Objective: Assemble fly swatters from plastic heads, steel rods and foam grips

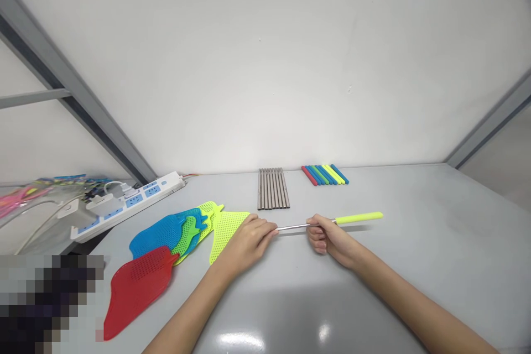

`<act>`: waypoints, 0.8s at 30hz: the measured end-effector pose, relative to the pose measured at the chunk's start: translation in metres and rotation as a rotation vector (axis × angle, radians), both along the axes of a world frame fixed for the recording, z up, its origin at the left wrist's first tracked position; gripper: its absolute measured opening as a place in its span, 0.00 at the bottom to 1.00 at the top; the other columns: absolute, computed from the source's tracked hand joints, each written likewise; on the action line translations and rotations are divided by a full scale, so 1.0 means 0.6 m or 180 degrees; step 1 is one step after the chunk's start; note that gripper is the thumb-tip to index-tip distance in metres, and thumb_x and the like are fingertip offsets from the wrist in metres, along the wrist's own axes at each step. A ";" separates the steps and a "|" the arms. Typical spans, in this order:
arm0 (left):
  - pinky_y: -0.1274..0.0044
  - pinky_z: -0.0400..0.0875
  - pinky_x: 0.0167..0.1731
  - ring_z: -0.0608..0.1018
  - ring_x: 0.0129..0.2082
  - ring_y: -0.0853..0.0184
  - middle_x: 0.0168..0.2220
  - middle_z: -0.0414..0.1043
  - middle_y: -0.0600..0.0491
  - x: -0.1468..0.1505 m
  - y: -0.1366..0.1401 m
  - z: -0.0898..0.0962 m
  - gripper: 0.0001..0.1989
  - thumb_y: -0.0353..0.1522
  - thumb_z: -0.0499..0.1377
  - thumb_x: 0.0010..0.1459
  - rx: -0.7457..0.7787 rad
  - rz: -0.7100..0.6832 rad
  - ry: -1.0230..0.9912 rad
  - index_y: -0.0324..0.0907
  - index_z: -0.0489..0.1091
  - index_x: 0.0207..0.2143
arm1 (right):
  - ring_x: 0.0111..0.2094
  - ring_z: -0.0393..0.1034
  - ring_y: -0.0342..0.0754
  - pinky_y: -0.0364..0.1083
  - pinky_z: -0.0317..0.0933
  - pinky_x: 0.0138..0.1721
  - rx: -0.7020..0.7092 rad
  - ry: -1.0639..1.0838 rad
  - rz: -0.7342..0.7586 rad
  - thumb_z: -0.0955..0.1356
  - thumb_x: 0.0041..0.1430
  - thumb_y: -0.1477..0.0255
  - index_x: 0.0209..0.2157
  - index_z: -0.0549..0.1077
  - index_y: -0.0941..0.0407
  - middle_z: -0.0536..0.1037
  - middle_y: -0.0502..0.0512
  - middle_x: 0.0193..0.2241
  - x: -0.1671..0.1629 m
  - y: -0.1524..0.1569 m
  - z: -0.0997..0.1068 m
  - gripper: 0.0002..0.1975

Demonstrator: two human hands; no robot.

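A thin metal rod [293, 227] runs level between my two hands, with a yellow handle sleeve [360, 217] on its right end. My right hand [326, 237] is wrapped around the rod just left of that sleeve. At the rod's left end, my left hand [254, 239] is closed where it meets a yellow perforated fly swatter head [226, 230]; the fingers hide the joint. Left of this hand lie more swatter heads: a red one [139, 287], a blue one [155, 235], a green one [186, 235] and others overlapping them.
A row of metal tubes [272, 189] lies near the wall, with several coloured handle sleeves [324, 174] to its right. A white power strip [128, 204] with plugs stands at the back left, near bagged colourful items [29, 193]. The grey table [427, 221] meets a white wall.
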State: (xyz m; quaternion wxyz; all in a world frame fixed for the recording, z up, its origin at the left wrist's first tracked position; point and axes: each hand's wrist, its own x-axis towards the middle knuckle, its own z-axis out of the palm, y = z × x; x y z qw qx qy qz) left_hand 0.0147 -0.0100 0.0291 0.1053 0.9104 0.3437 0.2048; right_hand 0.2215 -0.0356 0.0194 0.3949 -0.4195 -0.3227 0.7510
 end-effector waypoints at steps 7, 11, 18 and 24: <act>0.72 0.57 0.38 0.68 0.31 0.69 0.31 0.70 0.53 0.003 -0.003 0.003 0.14 0.32 0.44 0.57 -0.0002 0.0062 -0.0105 0.44 0.62 0.44 | 0.14 0.43 0.37 0.40 0.40 0.16 -0.0011 0.0149 -0.0007 0.60 0.48 0.67 0.14 0.50 0.56 0.47 0.43 0.13 0.001 0.000 -0.003 0.16; 0.70 0.58 0.41 0.68 0.36 0.68 0.36 0.69 0.52 0.010 -0.009 0.009 0.16 0.32 0.46 0.56 0.0063 0.0115 -0.0156 0.46 0.59 0.48 | 0.14 0.44 0.37 0.40 0.41 0.17 0.0038 0.0208 -0.0055 0.60 0.48 0.67 0.14 0.51 0.57 0.48 0.43 0.13 0.001 0.002 -0.005 0.15; 0.64 0.51 0.49 0.54 0.53 0.61 0.54 0.52 0.50 0.058 -0.059 0.003 0.19 0.30 0.46 0.56 0.0277 -0.0284 0.0074 0.46 0.53 0.51 | 0.14 0.45 0.37 0.40 0.42 0.17 0.0012 0.0373 -0.0160 0.60 0.48 0.67 0.13 0.52 0.57 0.50 0.43 0.12 0.000 0.003 -0.012 0.16; 0.65 0.54 0.49 0.51 0.55 0.60 0.56 0.49 0.49 0.080 -0.091 -0.009 0.20 0.27 0.47 0.54 0.0053 -0.0815 -0.0031 0.45 0.55 0.51 | 0.14 0.46 0.38 0.40 0.41 0.16 0.0038 0.0349 -0.0156 0.61 0.47 0.65 0.12 0.54 0.57 0.51 0.44 0.11 -0.003 -0.001 -0.008 0.16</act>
